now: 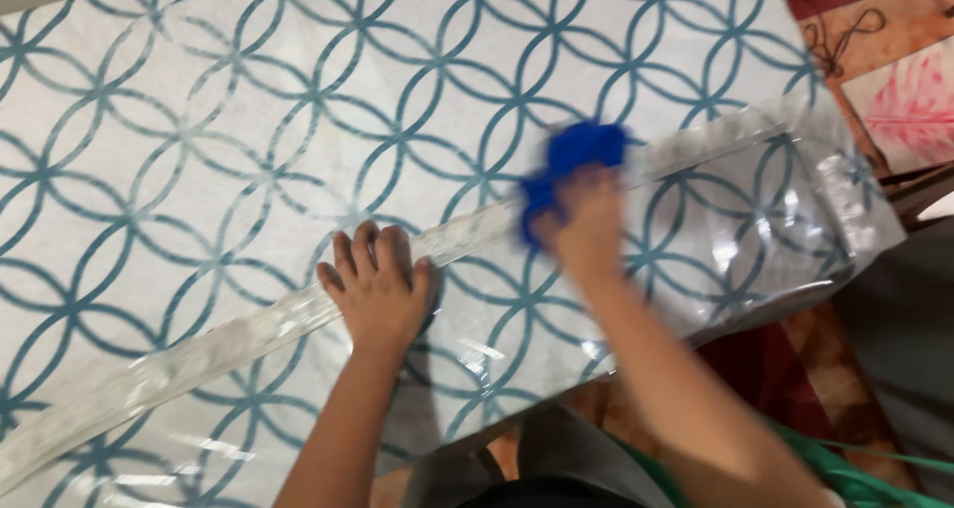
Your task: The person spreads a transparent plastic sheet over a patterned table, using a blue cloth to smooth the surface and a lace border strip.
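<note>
Cloth: blue cloth [579, 160] bunched in the right hand [586, 225]; sticking out past the fingertips, on the far side of the hand; blurred, so folds not readable.
Right hand: fingers curled shut around the cloth; pressing it down on the clear plastic cover [755, 220]; sitting right at the cover's thick folded edge [248, 334].
Left hand: left hand [378, 289] lying flat, palm down, fingers spread and slightly bent; gripping nothing; resting on the folded edge, pinning it to the surface.
Cover: see-through and shiny; lying over the patterned sheet [248, 120]; hanging out past the near right corner.
Long axis: folded edge running as a long band from lower left up toward upper right; both hands sitting on that one line, left hand lower and nearer the body, right hand farther along it to the upper right.
Spacing: hands near each other but apart; short bare stretch of band lying between them.
Nearer hand: right hand being the one on the cloth; left hand lying down-left of it along the band.
Sheet: white with teal interlocking circles; filling most of the view.
Surroundings: reddish floor and a pink leaf-print piece [914, 110] showing at upper right; green fabric [845, 468] showing at lower right.
</note>
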